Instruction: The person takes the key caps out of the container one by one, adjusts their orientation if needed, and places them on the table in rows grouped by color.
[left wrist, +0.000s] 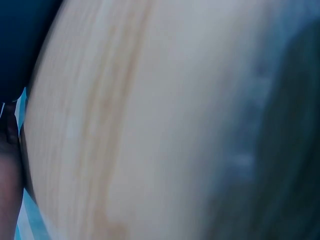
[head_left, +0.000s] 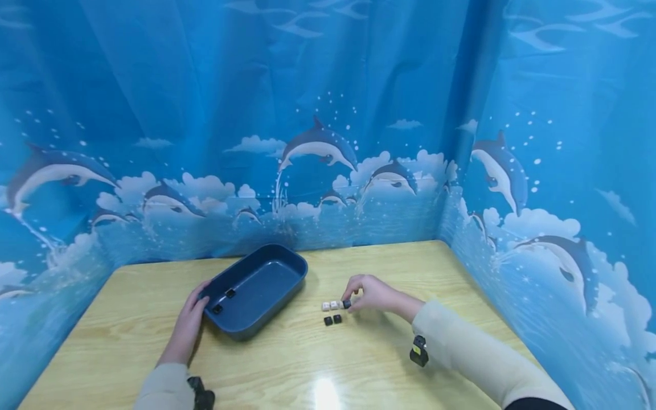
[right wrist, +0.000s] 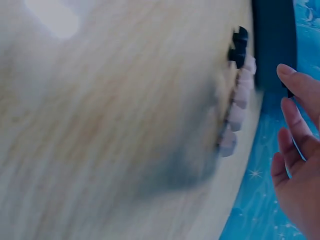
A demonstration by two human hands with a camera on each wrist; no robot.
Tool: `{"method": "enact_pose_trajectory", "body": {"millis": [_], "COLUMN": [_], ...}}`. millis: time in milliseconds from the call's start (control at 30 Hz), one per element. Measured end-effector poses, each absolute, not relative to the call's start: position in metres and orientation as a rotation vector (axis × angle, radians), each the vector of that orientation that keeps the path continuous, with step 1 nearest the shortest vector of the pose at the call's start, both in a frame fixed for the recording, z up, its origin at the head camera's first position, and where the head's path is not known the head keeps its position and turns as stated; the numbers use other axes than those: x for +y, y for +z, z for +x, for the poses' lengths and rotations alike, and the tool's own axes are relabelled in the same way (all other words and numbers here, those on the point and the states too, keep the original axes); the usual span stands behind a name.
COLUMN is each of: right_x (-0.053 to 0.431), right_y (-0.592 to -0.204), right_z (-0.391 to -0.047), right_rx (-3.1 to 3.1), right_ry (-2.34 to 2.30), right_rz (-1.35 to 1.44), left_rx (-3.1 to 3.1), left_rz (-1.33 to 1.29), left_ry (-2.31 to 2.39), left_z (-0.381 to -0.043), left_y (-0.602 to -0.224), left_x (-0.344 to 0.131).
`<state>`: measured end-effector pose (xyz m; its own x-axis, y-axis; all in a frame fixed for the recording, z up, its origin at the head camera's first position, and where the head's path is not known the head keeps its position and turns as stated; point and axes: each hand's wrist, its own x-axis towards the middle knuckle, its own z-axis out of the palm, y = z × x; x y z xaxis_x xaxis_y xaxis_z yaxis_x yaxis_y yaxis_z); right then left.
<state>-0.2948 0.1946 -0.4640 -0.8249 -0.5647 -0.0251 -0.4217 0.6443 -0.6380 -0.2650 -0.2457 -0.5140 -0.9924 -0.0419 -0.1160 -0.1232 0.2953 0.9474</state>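
Observation:
My left hand (head_left: 189, 320) grips the left rim of a dark blue plastic basin (head_left: 256, 290); at the left edge of the left wrist view, a dark blurred part of that hand (left wrist: 9, 175) shows below the basin (left wrist: 15, 50). Two black keycaps (head_left: 224, 301) lie inside the basin. Between thumb and index finger, my right hand (head_left: 373, 293) pinches a black keycap (head_left: 347, 304), mostly hidden by the fingertips (right wrist: 286, 71) in the right wrist view. It is just above a row of white keycaps (head_left: 330, 306). Two black keycaps (head_left: 332, 320) sit in front of that row.
The wood-grain table (head_left: 287, 370) carries everything. A blue curtain (head_left: 328, 74) printed with dolphins stands along its back and sides. Black cameras (head_left: 419, 351) are strapped at both wrists.

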Motion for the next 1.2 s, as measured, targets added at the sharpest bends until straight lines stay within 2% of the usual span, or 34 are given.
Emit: {"method": "enact_pose_trajectory", "body": {"millis": [733, 1200], "right_x": [0.193, 0.192], "right_y": [-0.493, -0.492], "right_z": [-0.289, -0.288], "right_rx": [2.799, 2.781], "right_ry": [-0.684, -0.636], "right_rz": [-0.868, -0.886], "left_rx": [2.459, 2.449], "left_rz": [-0.194, -0.211], "left_ry": [1.81, 1.81], "left_z": [-0.262, -0.265], "left_y": [-0.509, -0.51], "left_x": [-0.243, -0.243]}}
